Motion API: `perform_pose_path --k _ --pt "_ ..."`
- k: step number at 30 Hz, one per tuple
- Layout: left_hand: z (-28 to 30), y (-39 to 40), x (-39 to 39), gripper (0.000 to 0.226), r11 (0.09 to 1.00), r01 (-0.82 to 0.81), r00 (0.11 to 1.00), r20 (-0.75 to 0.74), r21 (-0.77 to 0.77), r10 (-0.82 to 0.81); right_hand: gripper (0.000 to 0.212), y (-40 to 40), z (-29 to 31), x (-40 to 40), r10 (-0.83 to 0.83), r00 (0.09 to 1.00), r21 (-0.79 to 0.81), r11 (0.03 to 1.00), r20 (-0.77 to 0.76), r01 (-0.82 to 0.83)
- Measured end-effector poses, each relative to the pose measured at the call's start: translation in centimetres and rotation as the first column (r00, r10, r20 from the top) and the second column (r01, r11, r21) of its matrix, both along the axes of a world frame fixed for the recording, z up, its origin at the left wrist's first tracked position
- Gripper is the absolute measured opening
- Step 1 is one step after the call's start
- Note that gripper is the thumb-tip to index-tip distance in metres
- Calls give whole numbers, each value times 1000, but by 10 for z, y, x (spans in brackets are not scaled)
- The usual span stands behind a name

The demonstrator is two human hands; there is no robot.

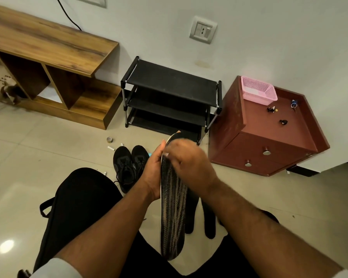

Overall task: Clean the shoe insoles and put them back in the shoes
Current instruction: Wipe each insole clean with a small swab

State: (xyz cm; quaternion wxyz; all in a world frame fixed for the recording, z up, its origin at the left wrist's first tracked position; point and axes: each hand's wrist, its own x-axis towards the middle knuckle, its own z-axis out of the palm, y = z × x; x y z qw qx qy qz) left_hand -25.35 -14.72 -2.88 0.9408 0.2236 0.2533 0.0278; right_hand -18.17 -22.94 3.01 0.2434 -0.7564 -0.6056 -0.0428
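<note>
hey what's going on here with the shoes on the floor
A seated person is working on a shoe insole. The left hand grips its edge and holds it upright, while the right hand is at its upper end, blurred, seemingly rubbing or wiping it. A pair of black shoes sits on the floor in front of the black shoe rack, so this insole is not yet back in a shoe.

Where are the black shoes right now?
In the head view the shoes stand side by side on the floor, left of centre, just in front of the black rack and right beside the left hand.
</note>
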Motion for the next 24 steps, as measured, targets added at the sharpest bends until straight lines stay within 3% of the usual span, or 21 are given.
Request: perform_pose_path --k 5,11,16,19,24 --pt "-3 2 0 63 999 -11 1000 -28 31 12 23 -4 -5 -8 50 999 -33 998 -21 -50" --pt "1 -4 0 60 1000 12 999 38 16 -13 15 16 9 28 -115 993 18 993 -9 115" --pt "0 0 -1 68 1000 -10 1000 -16 -3 10 17 4 -6 -2 49 998 -42 998 26 -48" --pt "-5 1 -1 71 996 -16 998 -56 89 21 26 0 -8 -2 111 994 -86 990 13 -110" --pt "0 -1 0 58 996 10 1000 8 85 -11 17 13 4 22 20 999 -32 999 38 -19"
